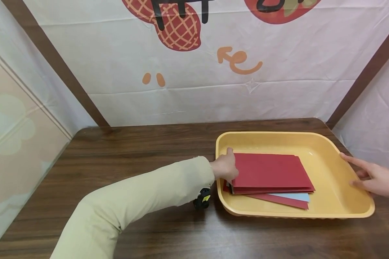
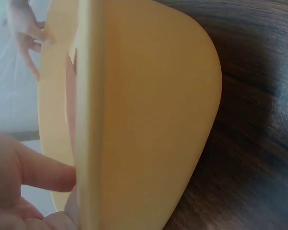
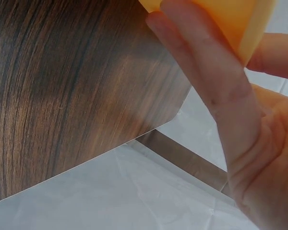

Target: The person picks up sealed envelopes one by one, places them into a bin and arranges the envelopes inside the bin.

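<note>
A stack of flat red papers (image 1: 269,171) lies in a yellow tray (image 1: 334,180), above another red sheet (image 1: 282,201) and a light blue sheet (image 1: 296,196). Reaching over the tray's left rim, my left hand (image 1: 225,167) grips the stack's left end; its fingertips are partly hidden. In the left wrist view, the left hand (image 2: 19,187) has its digits behind the rim, inside the tray. My right hand (image 1: 376,176) holds the tray's right wall. The right wrist view shows the right hand's fingers (image 3: 216,62) against the outside, with the thumb across the rim.
The tray stands on the right part of a dark wooden table (image 1: 149,144). A printed white cloth (image 1: 194,79) hangs behind it. A black wrist device (image 1: 202,199) sits under the left sleeve, beside the tray's left wall.
</note>
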`<move>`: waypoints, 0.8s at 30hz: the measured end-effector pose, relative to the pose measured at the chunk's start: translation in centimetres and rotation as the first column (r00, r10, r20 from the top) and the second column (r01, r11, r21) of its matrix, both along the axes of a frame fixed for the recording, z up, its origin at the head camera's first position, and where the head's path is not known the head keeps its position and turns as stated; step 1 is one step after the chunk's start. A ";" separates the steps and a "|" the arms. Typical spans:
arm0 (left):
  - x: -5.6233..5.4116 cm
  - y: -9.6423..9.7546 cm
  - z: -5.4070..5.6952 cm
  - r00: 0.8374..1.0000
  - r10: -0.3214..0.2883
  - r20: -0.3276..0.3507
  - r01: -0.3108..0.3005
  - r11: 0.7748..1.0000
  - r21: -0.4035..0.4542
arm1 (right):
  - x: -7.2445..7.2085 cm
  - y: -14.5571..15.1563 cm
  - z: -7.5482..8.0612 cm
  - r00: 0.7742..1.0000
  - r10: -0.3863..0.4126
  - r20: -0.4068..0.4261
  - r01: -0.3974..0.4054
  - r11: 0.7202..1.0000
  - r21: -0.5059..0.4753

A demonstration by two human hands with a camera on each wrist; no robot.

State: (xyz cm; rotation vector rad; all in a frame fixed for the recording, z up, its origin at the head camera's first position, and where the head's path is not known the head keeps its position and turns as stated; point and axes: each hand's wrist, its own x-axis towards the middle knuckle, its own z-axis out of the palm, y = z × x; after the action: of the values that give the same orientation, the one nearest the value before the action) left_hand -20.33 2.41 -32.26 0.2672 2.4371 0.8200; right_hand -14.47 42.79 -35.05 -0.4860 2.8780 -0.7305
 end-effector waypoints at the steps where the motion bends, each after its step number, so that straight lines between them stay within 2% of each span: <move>1: 0.0 0.1 0.0 1.000 -0.005 -0.001 0.005 1.000 -0.029 | 0.0 0.0 0.0 1.000 -0.002 -0.004 0.002 1.000 0.003; 4: 0.1 0.4 0.1 1.000 -0.007 0.006 0.008 0.995 -0.098 | 0.0 -0.1 0.1 1.000 -0.011 -0.005 0.011 1.000 0.005; 7: 0.2 0.6 0.1 1.000 0.000 0.011 0.002 0.992 -0.123 | 0.0 -0.1 0.1 1.000 -0.010 -0.009 0.010 1.000 0.005; 13: 0.9 0.7 0.1 0.999 -0.025 -0.047 0.018 0.990 -0.141 | 0.0 -0.2 0.1 1.000 -0.006 -0.005 0.006 1.000 0.013; 16: 1.5 0.6 0.2 0.997 -0.029 -0.075 0.022 0.995 -0.093 | 0.1 -0.2 0.0 1.000 -0.009 0.009 0.009 1.000 0.008; 20: 2.4 -0.2 0.4 0.995 -0.020 -0.093 0.022 0.999 0.024 | 0.1 -0.3 0.1 0.999 -0.025 0.035 0.024 1.000 0.017; 24: 3.1 -1.4 0.5 0.994 0.028 -0.103 -0.009 0.984 0.178 | -0.1 -0.2 0.2 0.997 -0.036 0.062 0.035 0.999 0.012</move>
State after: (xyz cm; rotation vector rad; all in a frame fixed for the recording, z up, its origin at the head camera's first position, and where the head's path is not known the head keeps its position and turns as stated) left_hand -17.25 1.01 -31.71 0.3635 2.4693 1.0575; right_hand -14.53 42.61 -34.86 -0.4038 2.8378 -0.7214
